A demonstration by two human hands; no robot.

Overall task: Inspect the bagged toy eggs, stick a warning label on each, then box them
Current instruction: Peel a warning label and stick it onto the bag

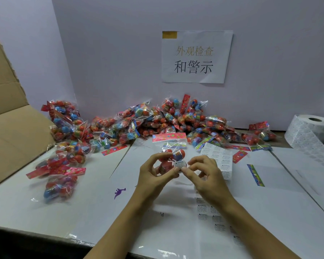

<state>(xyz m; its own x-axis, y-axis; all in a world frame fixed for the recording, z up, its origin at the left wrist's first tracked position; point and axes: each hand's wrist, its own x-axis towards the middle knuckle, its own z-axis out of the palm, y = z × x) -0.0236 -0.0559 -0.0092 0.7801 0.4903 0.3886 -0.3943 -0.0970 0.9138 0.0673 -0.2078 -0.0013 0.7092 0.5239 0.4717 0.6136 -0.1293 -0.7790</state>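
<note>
Head cam showed both hands up over the middle of the table (82,206), working one bag (171,156) of toy eggs. The left hand (153,174) had its fingers curled round the bag, while the right hand (204,174) pinched a white warning label (180,164) right against the bag's front. The big pile (157,120) of bagged eggs sat at 12 o'clock by the wall, a cardboard box (11,128) at 9 o'clock, and a label roll (310,131) out at 2 o'clock.

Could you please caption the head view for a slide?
Both hands press a warning label onto a bagged toy egg.
</note>
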